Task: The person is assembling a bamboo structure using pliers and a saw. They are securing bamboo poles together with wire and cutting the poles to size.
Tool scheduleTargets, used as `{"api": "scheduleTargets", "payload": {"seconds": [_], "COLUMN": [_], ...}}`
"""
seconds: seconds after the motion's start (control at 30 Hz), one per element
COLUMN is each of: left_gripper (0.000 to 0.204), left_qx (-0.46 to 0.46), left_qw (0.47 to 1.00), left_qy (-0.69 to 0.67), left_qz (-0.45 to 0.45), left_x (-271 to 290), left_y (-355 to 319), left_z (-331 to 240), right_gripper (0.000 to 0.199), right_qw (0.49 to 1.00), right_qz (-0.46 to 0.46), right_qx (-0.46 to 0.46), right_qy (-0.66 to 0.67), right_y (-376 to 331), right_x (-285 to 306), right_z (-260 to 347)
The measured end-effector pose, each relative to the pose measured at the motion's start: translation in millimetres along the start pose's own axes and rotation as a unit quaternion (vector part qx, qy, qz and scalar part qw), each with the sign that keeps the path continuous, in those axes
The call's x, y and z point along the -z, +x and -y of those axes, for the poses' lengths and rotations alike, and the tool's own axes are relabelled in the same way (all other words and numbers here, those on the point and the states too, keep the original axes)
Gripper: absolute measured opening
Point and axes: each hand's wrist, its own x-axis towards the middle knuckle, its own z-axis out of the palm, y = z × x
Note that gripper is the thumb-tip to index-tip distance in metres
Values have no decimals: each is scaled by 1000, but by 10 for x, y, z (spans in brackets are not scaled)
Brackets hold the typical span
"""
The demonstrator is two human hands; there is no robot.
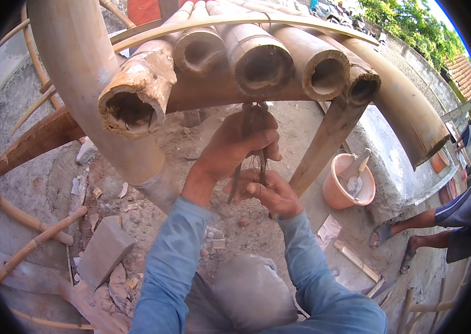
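My left hand is closed around dark fibrous cord just below the cut end of a bamboo pole. The cord's upper part reaches the underside of the wooden beam that the poles rest on. Lower down, my right hand pinches the hanging strands between thumb and fingers. A loose dark end dangles beside it. How the cord runs behind my left fingers is hidden.
A thick upright bamboo post stands close on my left. A slanting wooden brace rises to the right. Beyond it sits an orange bucket holding a trowel. Another person's legs are at far right. A block lies among rubble.
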Motion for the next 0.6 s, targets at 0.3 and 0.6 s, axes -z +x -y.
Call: {"api": "scheduleTargets", "payload": {"seconds": [0.3,0.6], "left_gripper": [27,19], "left_qx": [88,-18], "left_qw": [982,952], "left_qy": [160,237], "left_qz": [-46,-193], "left_x": [-26,-223], "left_y": [-165,-216], "left_z": [-351,85], "right_gripper": [57,41], "right_qw": [981,951], "right_qz": [-157,-277], "right_qx": [112,120], "right_qy": [1,-63], "right_y": [449,83], "right_x": [-873,-871], "right_z": [-654,-667]}}
